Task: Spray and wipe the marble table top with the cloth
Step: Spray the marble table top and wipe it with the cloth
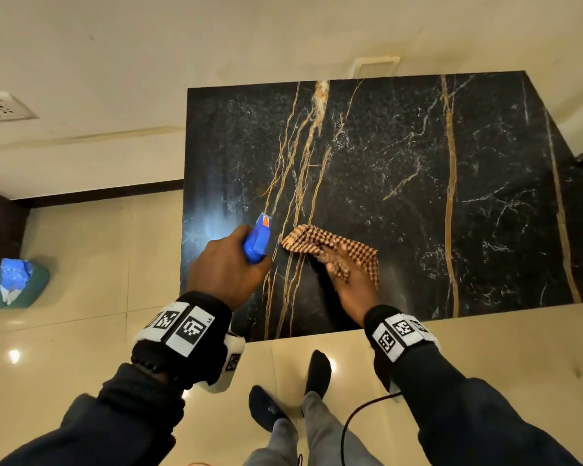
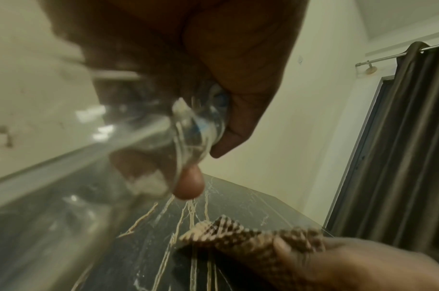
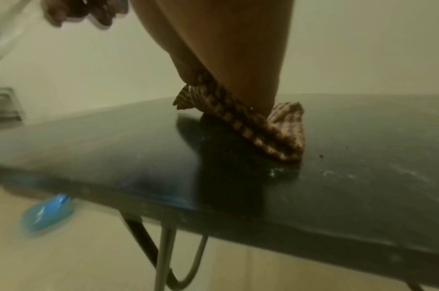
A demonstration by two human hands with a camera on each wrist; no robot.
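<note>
Checked cloth, crumpled, lying on the black gold-veined marble table top near its front edge, under the right hand. The right fingers lie on the cloth and press it to the marble; their exact curl cannot be told through blur. Just left of those fingers, the left hand grips a spray bottle, fingers curled round its clear body, blue head pointing away over the marble. Beyond the left hand, on the floor: a blue-lined bin.
</note>
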